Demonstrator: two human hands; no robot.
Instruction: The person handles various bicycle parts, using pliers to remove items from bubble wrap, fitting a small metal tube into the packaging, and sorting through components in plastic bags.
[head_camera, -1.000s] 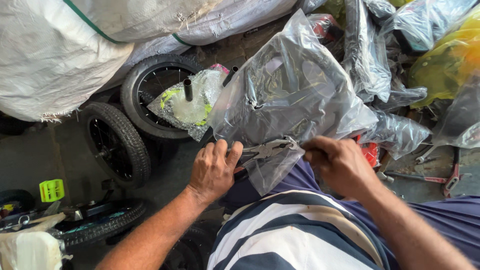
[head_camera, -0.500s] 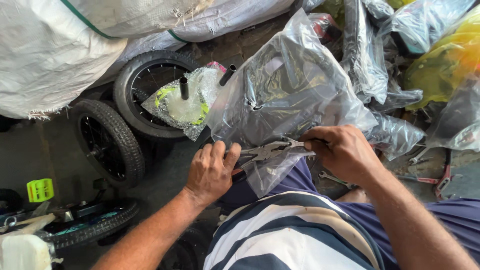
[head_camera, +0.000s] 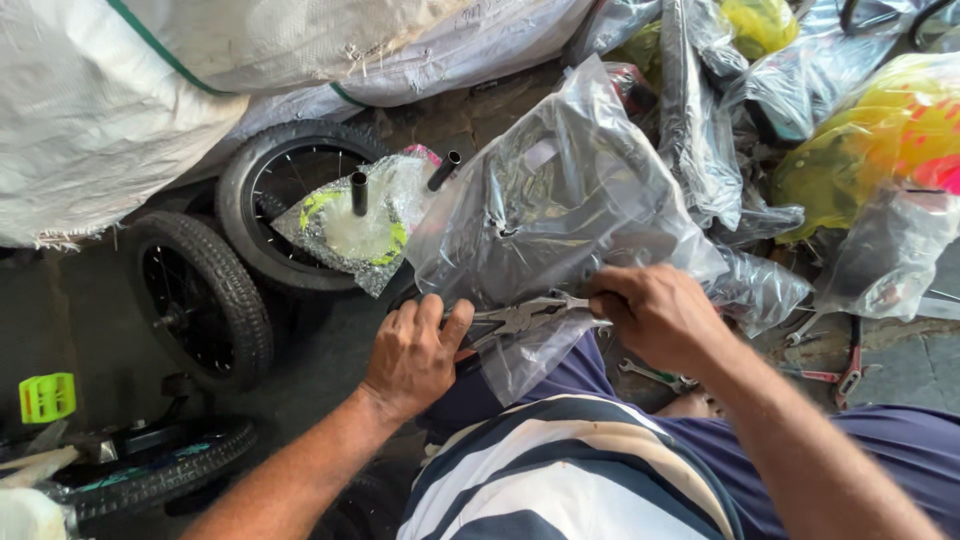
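A clear plastic bag (head_camera: 560, 200) with dark bicycle parts inside lies against my lap. My left hand (head_camera: 415, 350) grips the lower edge of that bag, near the jaws of a pair of metal pliers (head_camera: 525, 313). My right hand (head_camera: 655, 315) is closed around the handles of the pliers, whose jaws point left onto the plastic at the bag's bottom. My striped shirt and blue trousers fill the lower middle of the view.
Two small black bicycle wheels (head_camera: 205, 300) (head_camera: 285, 195) lie on the floor at left, with a wrapped part with black tubes (head_camera: 360, 215). A big white sack (head_camera: 120, 100) is top left. More bagged parts (head_camera: 880, 150) pile at right. A wrench (head_camera: 655, 375) lies by my leg.
The view has shifted slightly. My right hand has slid the pliers a little left along the bag's bottom edge; my left hand keeps its hold.
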